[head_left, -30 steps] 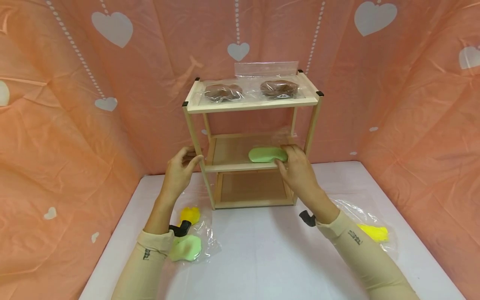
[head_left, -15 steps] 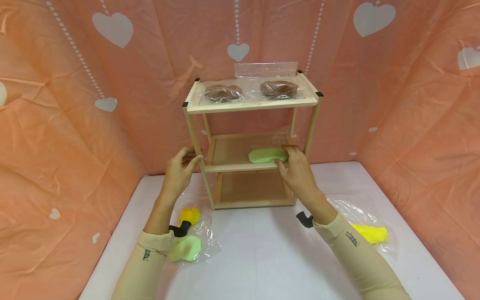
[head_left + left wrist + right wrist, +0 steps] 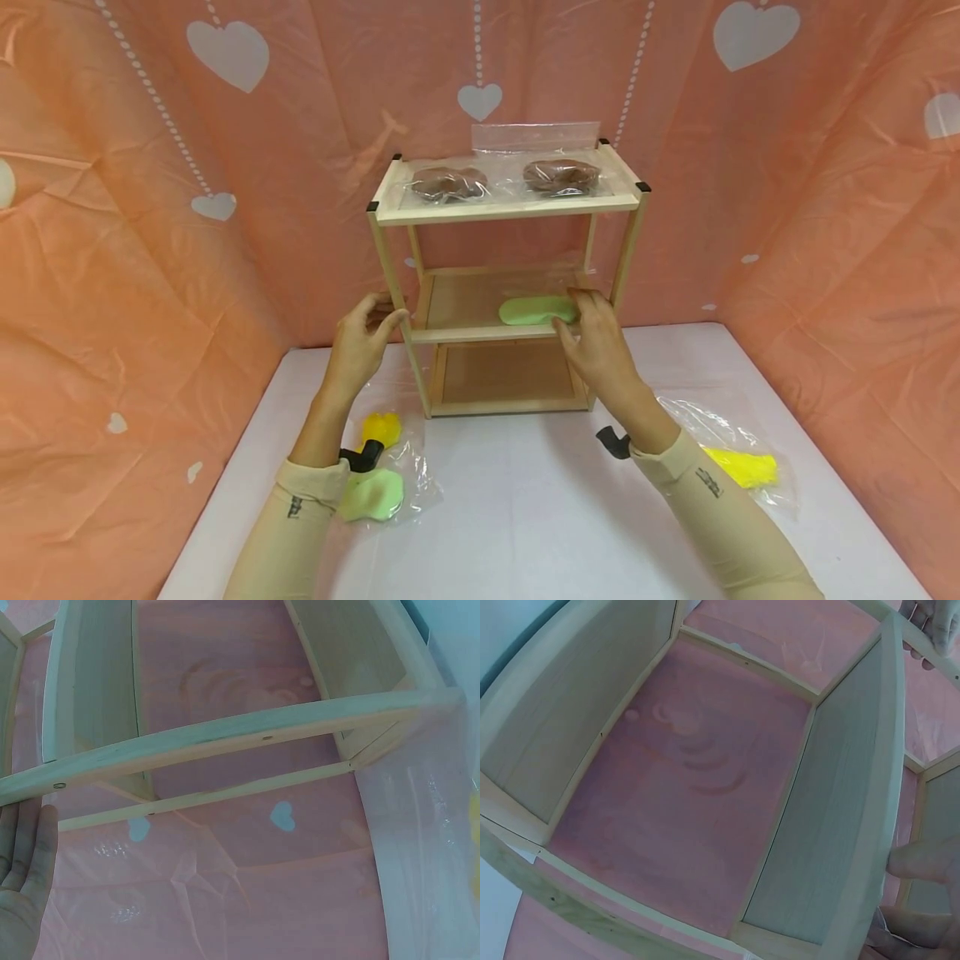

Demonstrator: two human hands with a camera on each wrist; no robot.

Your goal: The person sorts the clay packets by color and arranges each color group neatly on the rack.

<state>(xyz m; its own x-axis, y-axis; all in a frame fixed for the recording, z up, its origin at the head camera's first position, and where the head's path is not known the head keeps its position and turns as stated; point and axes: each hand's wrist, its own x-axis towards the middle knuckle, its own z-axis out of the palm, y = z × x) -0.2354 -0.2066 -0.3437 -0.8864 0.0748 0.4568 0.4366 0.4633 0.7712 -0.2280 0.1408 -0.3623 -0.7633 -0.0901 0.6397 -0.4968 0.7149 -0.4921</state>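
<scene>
Below the left hand (image 3: pixel 356 348) and beside its sleeved forearm, a clear plastic bag (image 3: pixel 422 483) is lying on the white desk (image 3: pixel 510 517). A yellow, lobed piece (image 3: pixel 382 429), a black, bent piece (image 3: pixel 366 456) and a flat, pale green, rounded piece (image 3: pixel 377 495) are lying there together, the beige sleeve (image 3: pixel 303 525) partly hiding the last two. Higher up, the left hand is pinching the left front post (image 3: pixel 386 258) of a pale wooden rack (image 3: pixel 506 212) with three shelves, its thumb resting at the front and its fingers reaching behind. Above and between the hands, two brown, rounded lumps in clear plastic are sitting on the top shelf, one (image 3: pixel 448 183) nearer the left hand, the other (image 3: pixel 561 177) nearer the right. Between the hands, the brown-panelled middle shelf (image 3: pixel 457 304) is carrying a smooth, pale green, oblong piece (image 3: pixel 531 311) close to its front edge. The right hand (image 3: pixel 602 348) is pinching the right end of this piece between thumb and fingers; how firmly, one cannot tell. Below the right hand, a second black, bent piece (image 3: pixel 613 442) is lying beside the wrist, and farther right a bright yellow piece (image 3: pixel 746 468) is showing past the sleeve under glossy clear plastic (image 3: pixel 701 421).
</scene>
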